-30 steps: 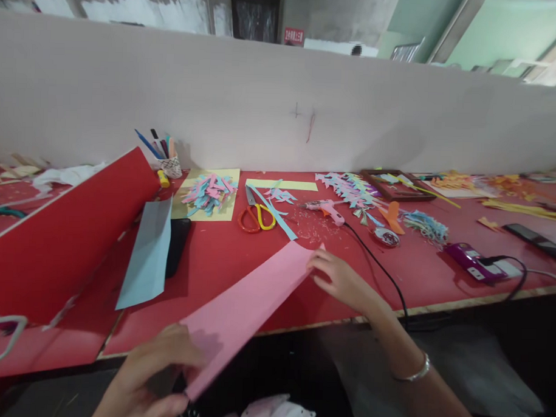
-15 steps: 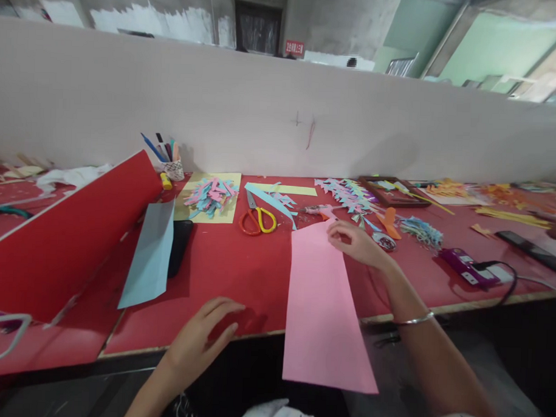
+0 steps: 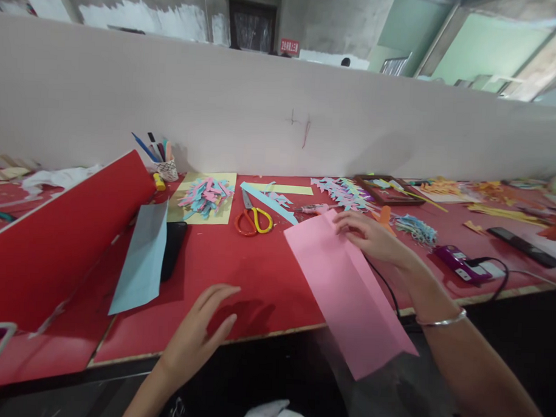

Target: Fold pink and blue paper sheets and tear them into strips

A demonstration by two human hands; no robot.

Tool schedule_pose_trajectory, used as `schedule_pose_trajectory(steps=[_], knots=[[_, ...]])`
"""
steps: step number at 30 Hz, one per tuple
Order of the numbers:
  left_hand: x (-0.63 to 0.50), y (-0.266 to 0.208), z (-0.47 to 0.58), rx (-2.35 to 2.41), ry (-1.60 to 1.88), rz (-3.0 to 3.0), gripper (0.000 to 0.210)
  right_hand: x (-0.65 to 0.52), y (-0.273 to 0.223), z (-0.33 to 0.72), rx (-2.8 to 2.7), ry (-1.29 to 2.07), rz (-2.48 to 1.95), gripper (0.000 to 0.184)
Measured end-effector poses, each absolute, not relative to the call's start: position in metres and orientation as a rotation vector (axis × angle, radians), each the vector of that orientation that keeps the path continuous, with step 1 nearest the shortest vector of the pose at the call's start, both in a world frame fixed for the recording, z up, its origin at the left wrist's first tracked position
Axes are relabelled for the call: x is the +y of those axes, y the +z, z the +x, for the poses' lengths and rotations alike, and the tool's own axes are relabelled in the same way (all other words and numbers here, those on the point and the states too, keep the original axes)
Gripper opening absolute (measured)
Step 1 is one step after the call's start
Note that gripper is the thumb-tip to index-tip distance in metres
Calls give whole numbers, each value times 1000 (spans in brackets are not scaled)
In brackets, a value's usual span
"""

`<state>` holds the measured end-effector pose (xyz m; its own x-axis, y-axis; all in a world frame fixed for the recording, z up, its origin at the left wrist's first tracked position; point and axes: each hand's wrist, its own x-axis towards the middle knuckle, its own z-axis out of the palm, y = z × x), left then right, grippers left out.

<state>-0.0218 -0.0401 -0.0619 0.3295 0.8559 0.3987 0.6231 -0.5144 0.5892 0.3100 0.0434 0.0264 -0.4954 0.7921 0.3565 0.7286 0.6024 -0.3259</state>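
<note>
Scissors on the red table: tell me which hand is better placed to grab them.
The left, I'd judge: the left hand is open and holds nothing. The right hand holds the pink paper and would probably have to release it before taking the scissors.

Left hand (image 3: 192,336): free, fingers (image 3: 215,293) apart, lightly curled, thumb (image 3: 222,329) spread. Right hand (image 3: 372,237): fingers bent, pinching; forearm (image 3: 477,361) slants in from lower right.

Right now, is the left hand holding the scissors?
No, the left hand is open and holds nothing, while the scissors lie apart from it on the red table.
</note>
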Motion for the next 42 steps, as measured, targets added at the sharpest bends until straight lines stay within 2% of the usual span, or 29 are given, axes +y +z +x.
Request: schedule_pose_trajectory(steps=[4, 7, 10, 13, 16, 19, 21, 22, 25, 27, 32, 35, 42], knots=[[-26, -58, -10, 1379, 1179, 2068, 40, 42, 23, 269, -2561, 354, -1061, 29], [-10, -56, 1, 1273, 1157, 1841, 50, 39, 18, 228, -2674, 494, -960, 31], [4, -59, 8, 1206, 1075, 1678, 53, 38, 14, 197, -2740, 593, -835, 32], [12, -61, 9, 1366, 1179, 1636, 54, 43, 9, 182, -2713, 661, -772, 32], [16, -61, 8, 1438, 1195, 1556, 66, 53, 2, 179, -2671, 767, -771, 30], [18, -62, 6, 1409, 1058, 1482, 71, 61, -10, 183, -2614, 923, -958, 41], [19, -64, 4, 1465, 1072, 1466, 69, 63, -17, 188, -2574, 963, -1145, 48], [19, -65, 2, 1504, 1105, 1463, 68, 63, -20, 191, -2573, 948, -1209, 45], [21, -67, -5, 1599, 1162, 1512, 63, 61, -24, 200, -2650, 792, -1275, 20], [22, -69, -11, 1656, 1126, 1595, 60, 59, -25, 205, -2690, 647, -1287, 12], [20, -74, -17, 1907, 878, 1970, 54, 51, -32, 208, -2701, 329, -1287, 11], [17, -74, -16, 2014, 742, 2357, 47, 46, -43, 209, -2730, 271, -1245, 11], [17, -70, -18, 1716, 347, 2873, 20, 32, -61, 202, -2661, 251, -1203, 25]])
